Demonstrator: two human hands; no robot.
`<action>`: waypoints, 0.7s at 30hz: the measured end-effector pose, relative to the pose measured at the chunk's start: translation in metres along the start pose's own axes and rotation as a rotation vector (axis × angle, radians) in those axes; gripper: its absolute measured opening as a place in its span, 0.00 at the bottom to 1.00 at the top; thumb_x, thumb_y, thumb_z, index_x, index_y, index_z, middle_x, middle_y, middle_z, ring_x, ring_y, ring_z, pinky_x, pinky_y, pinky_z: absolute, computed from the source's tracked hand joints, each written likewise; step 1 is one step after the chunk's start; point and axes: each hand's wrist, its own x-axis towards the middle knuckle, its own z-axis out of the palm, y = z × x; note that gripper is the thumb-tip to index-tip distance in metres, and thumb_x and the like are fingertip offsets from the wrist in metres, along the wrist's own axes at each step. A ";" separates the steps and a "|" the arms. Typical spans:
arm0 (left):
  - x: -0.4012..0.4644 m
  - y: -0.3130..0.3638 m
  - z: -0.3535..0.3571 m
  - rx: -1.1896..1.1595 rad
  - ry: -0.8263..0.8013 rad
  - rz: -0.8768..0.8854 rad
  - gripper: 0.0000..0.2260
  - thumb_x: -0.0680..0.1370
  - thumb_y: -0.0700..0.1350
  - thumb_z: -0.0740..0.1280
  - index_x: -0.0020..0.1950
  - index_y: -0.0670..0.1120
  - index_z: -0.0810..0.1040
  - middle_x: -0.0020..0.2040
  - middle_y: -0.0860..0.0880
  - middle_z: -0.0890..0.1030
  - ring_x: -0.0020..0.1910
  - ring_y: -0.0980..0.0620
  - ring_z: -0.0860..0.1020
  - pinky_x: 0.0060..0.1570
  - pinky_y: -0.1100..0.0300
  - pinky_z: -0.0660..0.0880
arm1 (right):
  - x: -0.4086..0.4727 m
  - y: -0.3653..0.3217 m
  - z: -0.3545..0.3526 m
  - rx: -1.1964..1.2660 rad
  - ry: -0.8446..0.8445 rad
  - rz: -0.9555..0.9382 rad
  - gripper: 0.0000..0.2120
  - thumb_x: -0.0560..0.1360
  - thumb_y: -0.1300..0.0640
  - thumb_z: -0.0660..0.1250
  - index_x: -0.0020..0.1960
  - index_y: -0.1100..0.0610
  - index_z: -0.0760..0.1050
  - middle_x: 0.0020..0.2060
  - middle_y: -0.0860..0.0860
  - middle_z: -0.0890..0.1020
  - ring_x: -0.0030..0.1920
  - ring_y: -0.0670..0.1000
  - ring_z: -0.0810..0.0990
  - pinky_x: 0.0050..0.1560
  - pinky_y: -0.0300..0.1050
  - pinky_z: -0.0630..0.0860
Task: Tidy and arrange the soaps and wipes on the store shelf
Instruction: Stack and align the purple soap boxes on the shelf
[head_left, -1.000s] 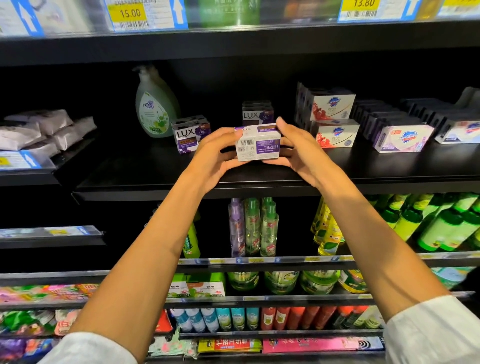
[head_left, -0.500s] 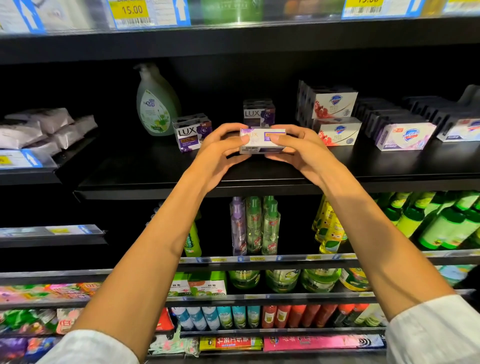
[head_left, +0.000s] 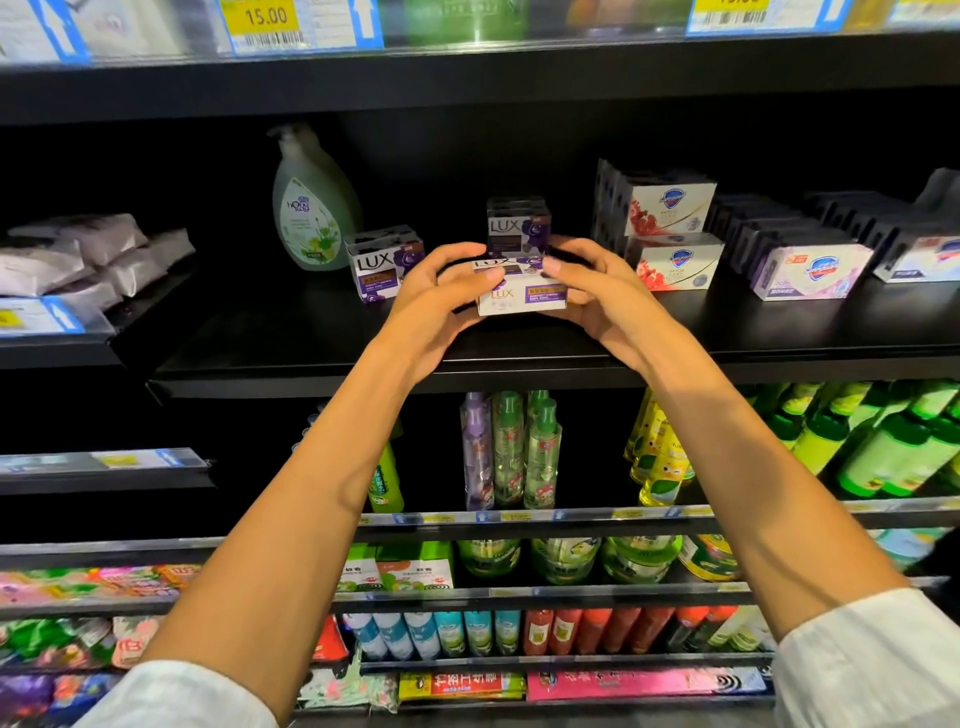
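A white and purple LUX soap box (head_left: 521, 297) sits low over the black shelf (head_left: 322, 343), its front face toward me. My left hand (head_left: 441, 299) grips its left end and my right hand (head_left: 597, 291) grips its right end, thumbs on top. Just behind it stands a dark LUX soap stack (head_left: 518, 226). Another LUX box stack (head_left: 382, 267) stands to the left. White wipe packs (head_left: 78, 254) lie on the left shelf.
A green pump bottle (head_left: 311, 208) stands at the back left. White soap boxes (head_left: 672, 228) and lilac ones (head_left: 813, 270) line the right of the shelf. Bottles and sprays (head_left: 511, 452) fill the lower shelves. Price labels (head_left: 265, 21) run above.
Both hands turned the LUX box from barcode side to front face and brought it down toward the shelf, in front of the dark LUX stack.
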 end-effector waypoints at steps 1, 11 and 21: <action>-0.001 0.000 0.001 0.006 -0.004 0.009 0.22 0.77 0.36 0.74 0.70 0.42 0.75 0.58 0.44 0.84 0.60 0.45 0.84 0.59 0.49 0.81 | 0.000 0.000 0.000 0.006 0.008 0.013 0.11 0.81 0.56 0.71 0.60 0.59 0.77 0.54 0.56 0.87 0.57 0.56 0.86 0.63 0.57 0.81; -0.001 -0.001 0.000 0.035 -0.063 0.028 0.26 0.76 0.31 0.73 0.73 0.42 0.74 0.69 0.40 0.76 0.63 0.49 0.82 0.56 0.52 0.81 | 0.003 0.005 -0.006 -0.040 0.054 0.031 0.15 0.79 0.62 0.72 0.66 0.62 0.79 0.56 0.61 0.86 0.59 0.59 0.86 0.63 0.60 0.81; 0.003 -0.003 0.000 0.066 -0.023 0.009 0.21 0.78 0.35 0.73 0.70 0.39 0.75 0.61 0.38 0.84 0.59 0.41 0.84 0.56 0.51 0.81 | -0.005 0.003 -0.002 -0.150 0.043 -0.105 0.17 0.76 0.66 0.75 0.63 0.58 0.80 0.56 0.55 0.86 0.60 0.52 0.85 0.57 0.54 0.84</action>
